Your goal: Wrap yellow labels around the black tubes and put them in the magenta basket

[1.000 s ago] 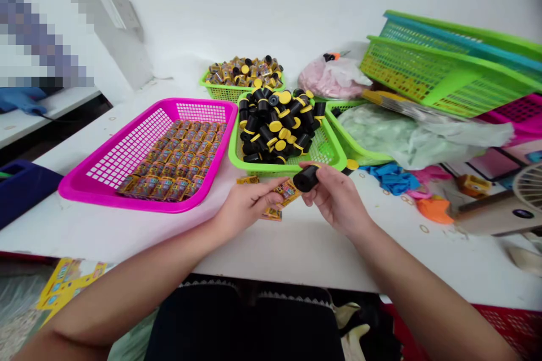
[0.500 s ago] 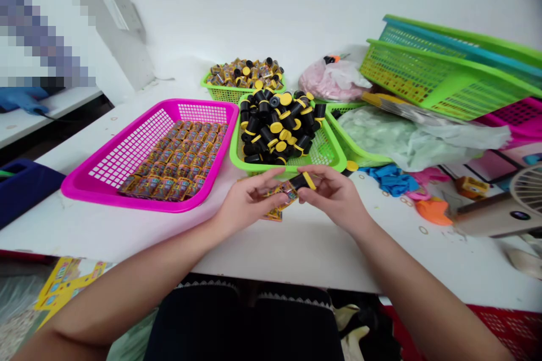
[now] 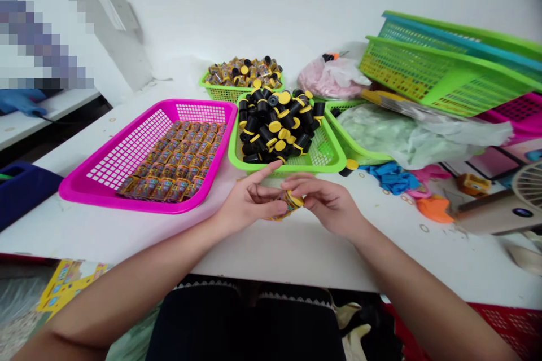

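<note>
At the far left edge of the frame another person's blue-gloved hand (image 3: 19, 100) rests on a separate white ledge, and below it a dark blue box (image 3: 23, 189) sits at the edge of the white worktop (image 3: 296, 251). Right of that, a pink basket (image 3: 105, 194) lies flat on the worktop, with rows of printed packets (image 3: 178, 161) filling its right half. In the lower middle of the frame the person's two bare hands meet just in front of the baskets. The left hand (image 3: 248, 203) is closed with thumb and lower fingers on a small capsule (image 3: 293, 201), its index finger stretched out straight above it. The right hand (image 3: 328, 203) pinches the same capsule from the other side. Only the capsule's yellow end and a bit of printed wrap show; the rest is hidden by the fingers. Directly behind the hands a green basket (image 3: 330, 166) holds a heap of black capsules with yellow caps (image 3: 275, 121), and farther back a smaller green basket (image 3: 220, 92) is piled with wrapped ones. One loose capsule (image 3: 349, 167) lies on the worktop beside the green basket's near right corner. To the right are a pink bag (image 3: 326, 79), a pale plastic bag (image 3: 415, 135), blue gloves (image 3: 392, 176), and, at the upper right, tilted stacked baskets (image 3: 444, 67).
</note>
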### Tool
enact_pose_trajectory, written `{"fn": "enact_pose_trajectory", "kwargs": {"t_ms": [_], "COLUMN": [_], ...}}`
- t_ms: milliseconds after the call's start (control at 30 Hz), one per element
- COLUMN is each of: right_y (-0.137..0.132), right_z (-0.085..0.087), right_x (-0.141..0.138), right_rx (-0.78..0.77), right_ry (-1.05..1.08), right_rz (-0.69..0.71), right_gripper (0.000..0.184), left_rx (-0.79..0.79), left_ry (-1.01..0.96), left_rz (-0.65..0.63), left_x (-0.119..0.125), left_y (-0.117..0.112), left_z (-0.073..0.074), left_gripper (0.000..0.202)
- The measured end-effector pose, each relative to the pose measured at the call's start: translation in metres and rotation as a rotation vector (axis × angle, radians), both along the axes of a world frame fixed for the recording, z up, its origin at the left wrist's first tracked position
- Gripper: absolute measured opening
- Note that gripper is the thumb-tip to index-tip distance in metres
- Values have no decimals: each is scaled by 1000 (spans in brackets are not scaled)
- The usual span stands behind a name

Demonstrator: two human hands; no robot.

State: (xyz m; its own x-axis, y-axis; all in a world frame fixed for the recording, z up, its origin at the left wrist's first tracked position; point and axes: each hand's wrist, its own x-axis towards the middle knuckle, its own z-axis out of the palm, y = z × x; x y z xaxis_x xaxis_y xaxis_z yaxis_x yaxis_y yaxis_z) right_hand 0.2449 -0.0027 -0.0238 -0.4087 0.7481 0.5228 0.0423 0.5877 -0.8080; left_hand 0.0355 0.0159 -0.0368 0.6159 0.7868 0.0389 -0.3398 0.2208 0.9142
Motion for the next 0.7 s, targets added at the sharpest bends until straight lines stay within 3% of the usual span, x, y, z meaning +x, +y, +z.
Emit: {"fn": "enact_pose_trajectory", "kwargs": {"t_ms": [67,133,233,300,400,567,700], "right_y": [-3,-6,-10,-12,-17,-22,-23], "right_z": [-2,-2,-1,-1,-2,-4,-7], "right_x": [-3,-5,-9,-15,-25,-34,-38], "right_rx": [0,35,306,517,705,773,802], "right_ry": [0,-49,-258,-382,-442,-479,-554], "right_rz": [89,88,-152,-288,-318,-350,-411], "right_gripper": [20,26,49,53,51,57,49], "left_rx": [-25,-56,-76,-46,42,127,254], "left_ry": [-76,-119,-150,-156,-70,139,217], "left_rz": [-17,-1,68,104,65,-18,88], "left_x": [2,5,9,10,10,9,8], "left_y": [-1,-2,-3,-5,-10,-15,-15], "left_z": [-1,-1,-1,-1,-1,6,8], "left_gripper": [108,113,114,111,105,100,102]}}
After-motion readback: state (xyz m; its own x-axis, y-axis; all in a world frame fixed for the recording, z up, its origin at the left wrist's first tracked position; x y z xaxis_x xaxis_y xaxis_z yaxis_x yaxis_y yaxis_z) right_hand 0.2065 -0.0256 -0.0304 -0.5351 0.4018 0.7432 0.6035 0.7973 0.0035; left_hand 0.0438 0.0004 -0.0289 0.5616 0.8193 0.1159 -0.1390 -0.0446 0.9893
